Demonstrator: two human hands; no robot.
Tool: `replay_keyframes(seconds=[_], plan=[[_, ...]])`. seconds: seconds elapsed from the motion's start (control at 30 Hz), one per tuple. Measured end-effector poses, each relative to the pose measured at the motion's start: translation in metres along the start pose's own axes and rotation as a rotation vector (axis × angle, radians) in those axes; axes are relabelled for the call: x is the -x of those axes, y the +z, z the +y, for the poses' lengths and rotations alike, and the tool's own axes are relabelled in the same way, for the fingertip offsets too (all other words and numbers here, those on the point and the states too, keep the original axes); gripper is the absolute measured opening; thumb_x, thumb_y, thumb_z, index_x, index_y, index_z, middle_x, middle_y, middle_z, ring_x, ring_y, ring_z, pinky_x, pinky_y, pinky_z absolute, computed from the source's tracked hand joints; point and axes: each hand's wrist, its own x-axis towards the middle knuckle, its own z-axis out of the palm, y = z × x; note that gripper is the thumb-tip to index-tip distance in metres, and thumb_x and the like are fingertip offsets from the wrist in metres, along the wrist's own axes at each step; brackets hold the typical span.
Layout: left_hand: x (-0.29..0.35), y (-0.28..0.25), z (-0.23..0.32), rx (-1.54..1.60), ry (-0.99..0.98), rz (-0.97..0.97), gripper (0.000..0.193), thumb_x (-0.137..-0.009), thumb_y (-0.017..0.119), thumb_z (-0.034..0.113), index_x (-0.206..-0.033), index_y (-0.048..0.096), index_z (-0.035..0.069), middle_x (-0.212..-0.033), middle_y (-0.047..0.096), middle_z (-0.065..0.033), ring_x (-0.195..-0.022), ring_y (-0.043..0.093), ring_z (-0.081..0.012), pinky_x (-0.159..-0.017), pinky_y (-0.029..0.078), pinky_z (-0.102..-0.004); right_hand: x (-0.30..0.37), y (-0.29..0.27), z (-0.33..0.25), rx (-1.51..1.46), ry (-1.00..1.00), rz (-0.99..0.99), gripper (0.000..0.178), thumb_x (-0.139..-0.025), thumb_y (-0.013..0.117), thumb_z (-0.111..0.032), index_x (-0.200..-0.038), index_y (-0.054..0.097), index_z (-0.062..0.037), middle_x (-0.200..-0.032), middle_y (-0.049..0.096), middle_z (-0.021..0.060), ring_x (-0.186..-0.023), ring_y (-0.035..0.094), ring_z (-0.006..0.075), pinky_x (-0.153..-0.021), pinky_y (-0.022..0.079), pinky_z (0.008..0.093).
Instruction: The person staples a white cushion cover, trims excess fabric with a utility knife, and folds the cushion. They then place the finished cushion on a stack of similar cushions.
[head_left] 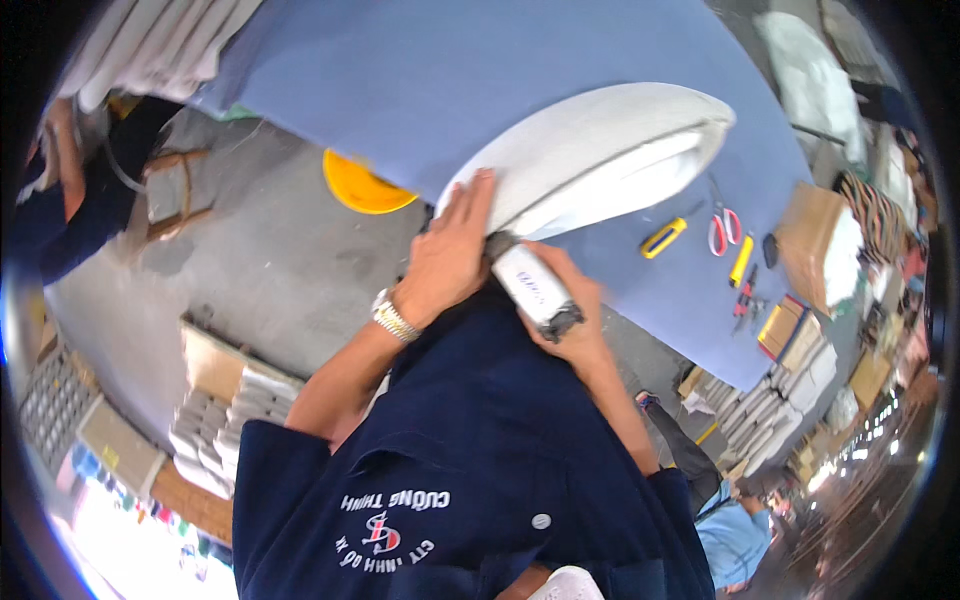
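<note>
Head view shows the left hand (pixel 450 250) with its fingers stretched and lying flat against the left end of a pale grey cushion (pixel 590 140). This cushion rests by the near edge of the blue tabletop (pixel 400 70), its more pointed end towards the right edge. To the right of the left hand, the right hand (pixel 580 310) grips a white hand tool (pixel 532 287), whose dark nose is at the lower rim of the cushion.

I judge the cushion to be light for its volume, soft on its curved face and probably firmer at the rim. Its cloth seems not slippery, but may take dirt easily. It is better to hold it with a flat palm on the left end, or by both ends.

Counting from the left: one yellow basin (pixel 360 188) below the near edge, one cushion, one white hand tool; then, towards the right edge, one yellow-handled tool (pixel 664 239), one pair of scissors (pixel 719 212), one yellow cutter (pixel 741 259) and one red-and-black tool (pixel 745 292).
</note>
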Motion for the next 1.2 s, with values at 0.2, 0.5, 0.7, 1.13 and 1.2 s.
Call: replay_keyframes(seconds=[0.2, 0.5, 0.7, 1.13, 1.2], plan=[[0.0, 0.008, -0.007, -0.032, 0.058, 0.036, 0.093, -0.086, 0.07, 0.008, -0.164, 0.019, 0.005, -0.162, 0.037, -0.0251, -0.145, 0.043, -0.0465, -0.107, 0.05, -0.0511, 0.005, -0.01, 0.017, -0.108, -0.222, 0.023, 0.072, -0.073, 0.082, -0.02, -0.14, 0.061, -0.006, -0.135, 0.067, 0.0192, -0.122, 0.067, 0.0357, -0.105, 0.051, 0.04], [-0.01, 0.008, 0.018, -0.074, 0.032, -0.003, 0.094, -0.09, 0.074, 0.023, -0.164, 0.02, 0.005, -0.16, 0.039, -0.028, -0.143, 0.044, -0.0485, -0.112, 0.045, -0.048, 0.046, -0.113, 0.151, 0.093, 0.266, 0.55, 0.066, -0.075, 0.087, -0.017, -0.135, 0.064, -0.0022, -0.122, 0.073, 0.0208, -0.115, 0.07, 0.0354, -0.1, 0.054, 0.0443], [-0.016, 0.025, 0.042, -0.17, -0.017, -0.245, 0.111, -0.084, 0.081, 0.033, -0.168, 0.01, 0.018, -0.169, 0.018, -0.0291, -0.151, 0.026, -0.055, -0.11, 0.047, -0.0576, 0.033, -0.182, 0.299, 0.512, 0.362, 0.904, 0.065, -0.077, 0.085, -0.018, -0.136, 0.063, -0.0013, -0.132, 0.064, 0.0234, -0.112, 0.067, 0.0439, -0.099, 0.054, 0.0469], [-0.089, -0.01, 0.018, 0.0, -0.053, -0.411, 0.087, -0.096, 0.061, 0.063, -0.158, 0.039, 0.006, -0.157, 0.042, -0.0314, -0.148, 0.04, -0.0421, -0.119, 0.038, -0.0483, -0.097, -0.083, 0.164, -0.754, 0.391, 0.749, 0.073, -0.103, 0.063, -0.046, -0.149, 0.047, 0.0072, -0.147, 0.057, 0.0232, -0.134, 0.055, 0.0317, -0.112, 0.043, 0.0426], [-0.106, 0.03, -0.026, -0.028, 0.06, -0.209, 0.074, -0.102, 0.054, 0.058, -0.151, 0.05, 0.003, -0.154, 0.048, -0.0279, -0.147, 0.043, -0.0398, -0.12, 0.036, -0.0459, -0.106, -0.068, 0.195, -0.951, 0.347, 0.651, 0.082, -0.102, 0.061, -0.052, -0.152, 0.04, 0.0095, -0.151, 0.052, 0.0256, -0.136, 0.054, 0.0347, -0.114, 0.042, 0.0447]])
